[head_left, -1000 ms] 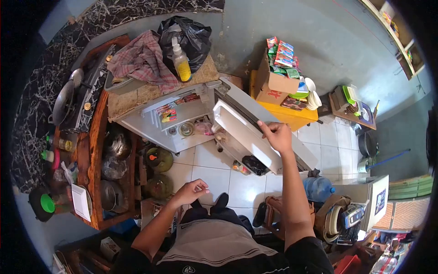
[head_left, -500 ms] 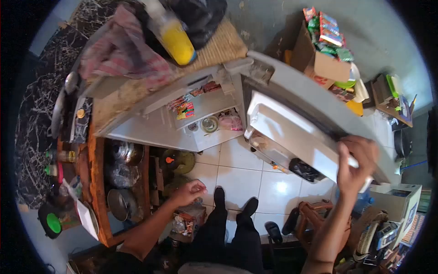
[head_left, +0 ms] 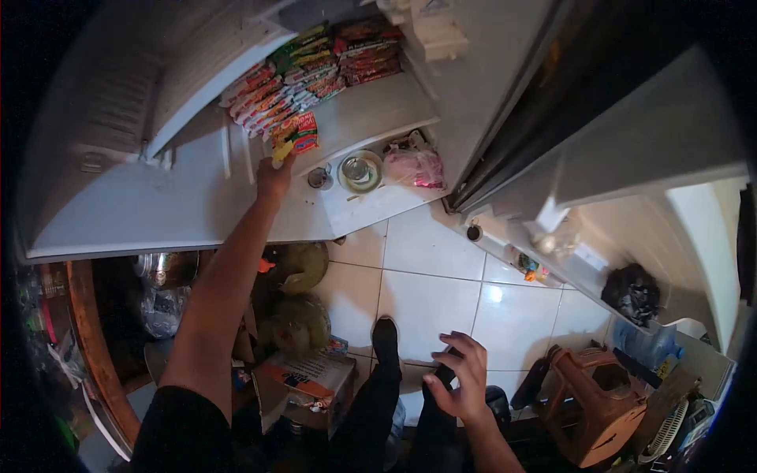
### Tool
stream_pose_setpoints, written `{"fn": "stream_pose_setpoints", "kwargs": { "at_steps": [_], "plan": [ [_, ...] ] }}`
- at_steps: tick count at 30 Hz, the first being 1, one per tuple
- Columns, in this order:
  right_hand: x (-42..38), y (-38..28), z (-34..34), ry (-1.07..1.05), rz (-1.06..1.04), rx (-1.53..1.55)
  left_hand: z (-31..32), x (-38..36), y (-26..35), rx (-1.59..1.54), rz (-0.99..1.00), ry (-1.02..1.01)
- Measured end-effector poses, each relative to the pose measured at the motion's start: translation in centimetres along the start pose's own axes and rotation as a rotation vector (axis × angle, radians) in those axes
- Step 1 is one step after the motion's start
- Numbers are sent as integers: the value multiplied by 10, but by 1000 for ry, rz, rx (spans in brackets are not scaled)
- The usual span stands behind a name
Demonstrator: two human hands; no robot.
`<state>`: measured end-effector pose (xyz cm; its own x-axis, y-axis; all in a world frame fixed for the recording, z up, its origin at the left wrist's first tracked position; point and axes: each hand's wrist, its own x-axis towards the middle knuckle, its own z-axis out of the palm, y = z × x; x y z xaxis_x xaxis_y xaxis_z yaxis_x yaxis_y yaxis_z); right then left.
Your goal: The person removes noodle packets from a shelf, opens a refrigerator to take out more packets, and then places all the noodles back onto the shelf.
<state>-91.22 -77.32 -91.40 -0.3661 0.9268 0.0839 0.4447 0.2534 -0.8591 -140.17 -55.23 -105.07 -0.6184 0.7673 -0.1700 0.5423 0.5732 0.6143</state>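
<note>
My left hand (head_left: 274,178) reaches into the opened fridge (head_left: 118,209), its fingers closed on the lower edge of a red and yellow food packet (head_left: 303,135). The packet lies on the front of a shelf (head_left: 371,110), before rows of stacked colourful packets (head_left: 284,91). Low over the floor, near my legs, my right hand (head_left: 461,378) is open and holds nothing, its fingers apart and bent. Right of my left hand are a small glass (head_left: 319,178), a bowl with a lid or glass (head_left: 360,171) and a pink plastic bag (head_left: 415,168).
The fridge door (head_left: 646,150) stands wide on the right, with a black plastic bag (head_left: 632,293) in its lower rack. An orange-brown stool (head_left: 595,402) is at the lower right. A cardboard box (head_left: 307,378) and green round objects (head_left: 296,319) sit left of my legs.
My right hand has let go of the fridge door and dropped toward my legs. The door now stands wider. My left hand has moved up to the packet, and the view is closer to the fridge.
</note>
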Motion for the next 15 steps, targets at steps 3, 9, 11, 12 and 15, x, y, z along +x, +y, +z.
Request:
{"fn": "stream_pose_setpoints", "kwargs": {
  "at_steps": [3, 9, 11, 12, 15],
  "plan": [
    [18, 18, 24, -85, -54, 28, -8, -6, 34, -41, -229, -69],
    [61, 29, 38, -233, -116, 6, 10, 36, -7, 155, -39, 239],
    [70, 29, 39, -240, -111, -4, 8, 45, -11, 214, -158, 110],
    [75, 28, 37, -248, -106, -13, 8, 47, -7, 262, -263, -19],
    [89, 25, 31, -278, -102, -16, 3, 8, 20, -227, -206, -161]
  ]
}}
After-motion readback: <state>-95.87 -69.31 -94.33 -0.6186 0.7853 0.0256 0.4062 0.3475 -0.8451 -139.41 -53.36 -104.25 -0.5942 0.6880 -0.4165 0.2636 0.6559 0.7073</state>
